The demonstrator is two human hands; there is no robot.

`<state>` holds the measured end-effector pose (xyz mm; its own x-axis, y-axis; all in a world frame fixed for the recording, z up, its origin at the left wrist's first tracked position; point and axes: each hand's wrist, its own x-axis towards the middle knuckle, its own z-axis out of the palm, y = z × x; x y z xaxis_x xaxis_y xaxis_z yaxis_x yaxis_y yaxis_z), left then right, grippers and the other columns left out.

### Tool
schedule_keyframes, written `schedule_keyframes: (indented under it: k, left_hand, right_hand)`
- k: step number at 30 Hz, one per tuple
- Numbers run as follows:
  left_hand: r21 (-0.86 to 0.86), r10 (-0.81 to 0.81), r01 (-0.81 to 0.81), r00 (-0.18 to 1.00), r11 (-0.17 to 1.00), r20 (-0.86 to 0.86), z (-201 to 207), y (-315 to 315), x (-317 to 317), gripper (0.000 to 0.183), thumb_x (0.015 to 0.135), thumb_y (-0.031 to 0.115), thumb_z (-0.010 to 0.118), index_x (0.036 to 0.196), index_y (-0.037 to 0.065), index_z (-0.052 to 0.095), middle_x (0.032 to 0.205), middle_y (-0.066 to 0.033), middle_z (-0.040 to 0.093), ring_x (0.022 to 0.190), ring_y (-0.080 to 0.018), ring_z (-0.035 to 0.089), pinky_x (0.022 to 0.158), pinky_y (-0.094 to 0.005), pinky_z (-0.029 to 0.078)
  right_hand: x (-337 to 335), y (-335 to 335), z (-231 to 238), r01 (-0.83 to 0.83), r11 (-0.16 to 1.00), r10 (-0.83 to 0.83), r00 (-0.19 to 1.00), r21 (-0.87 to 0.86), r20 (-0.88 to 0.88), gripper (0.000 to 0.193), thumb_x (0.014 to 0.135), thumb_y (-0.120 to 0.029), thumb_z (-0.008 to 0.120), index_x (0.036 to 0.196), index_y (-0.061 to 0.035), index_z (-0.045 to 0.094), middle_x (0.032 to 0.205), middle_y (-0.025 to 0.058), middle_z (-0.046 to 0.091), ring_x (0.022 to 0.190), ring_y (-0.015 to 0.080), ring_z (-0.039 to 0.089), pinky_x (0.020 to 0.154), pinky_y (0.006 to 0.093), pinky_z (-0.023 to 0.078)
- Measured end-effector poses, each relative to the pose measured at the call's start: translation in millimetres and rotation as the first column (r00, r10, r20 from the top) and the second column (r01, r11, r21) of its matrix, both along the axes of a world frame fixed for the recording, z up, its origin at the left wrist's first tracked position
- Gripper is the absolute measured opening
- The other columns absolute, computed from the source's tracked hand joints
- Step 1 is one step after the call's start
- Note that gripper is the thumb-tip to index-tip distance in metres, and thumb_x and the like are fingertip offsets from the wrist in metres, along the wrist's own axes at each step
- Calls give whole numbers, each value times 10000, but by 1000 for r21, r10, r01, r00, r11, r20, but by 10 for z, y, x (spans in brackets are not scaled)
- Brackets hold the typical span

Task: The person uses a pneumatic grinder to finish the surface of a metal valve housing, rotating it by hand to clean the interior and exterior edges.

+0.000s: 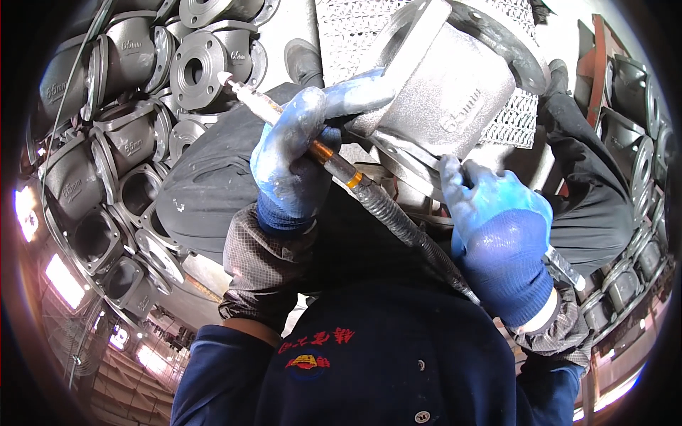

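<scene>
A grey cast-metal valve body (465, 78) with round flanged ends lies tilted in front of me. My left hand (288, 163), in a blue coated glove, is closed around a slim die grinder (344, 172) with a small pink grinding tip pointing far left, off the casting. Its outstretched finger rests by the casting's left flange. A dark ribbed hose trails from the grinder toward my lap. My right hand (497, 213), gloved alike, is closed at the near flange around a narrow metal bar-shaped tool; its pale end (566, 268) sticks out beside my wrist. The palm side is hidden.
Patterned metal lattice (513, 124) lies beneath and behind the casting. Many similar castings (131, 138) are stacked on the left, with more (625, 149) on the right. A red-brown metal frame (597, 64) stands at the far right. My legs flank the work.
</scene>
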<state>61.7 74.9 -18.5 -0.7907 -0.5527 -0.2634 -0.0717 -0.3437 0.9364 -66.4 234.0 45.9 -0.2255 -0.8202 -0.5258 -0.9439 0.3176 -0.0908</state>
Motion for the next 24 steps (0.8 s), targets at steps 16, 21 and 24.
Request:
schedule_keyframes:
  k: [16,21,24]
  left_hand:
    - [-113,-13,18,999,993,45,23,13,32,672,953,439,200,1131,-92,570,1194,-231,561,1049,-270,593,868,-317,492]
    - [-49,0,1,1000,999,8,-8,5,38,643,955,402,200,1131,-94,570,1193,-230,563,1029,-267,602,862,-314,493]
    - [-121,-31,39,997,992,69,12,0,32,642,956,404,204,1130,-93,571,1195,-229,563,1018,-262,605,859,-313,490]
  right_hand:
    - [21,-60,37,84,992,-89,995,99,52,360,840,-119,497,1197,-107,543,929,89,613,770,253,619,568,380,499]
    - [74,-85,-6,156,987,-158,986,47,51,399,802,-120,520,1201,-114,542,941,88,614,779,252,620,571,383,502]
    - [59,-101,15,137,983,-142,989,120,33,391,809,-124,516,1199,-120,544,955,80,610,781,251,620,573,383,502]
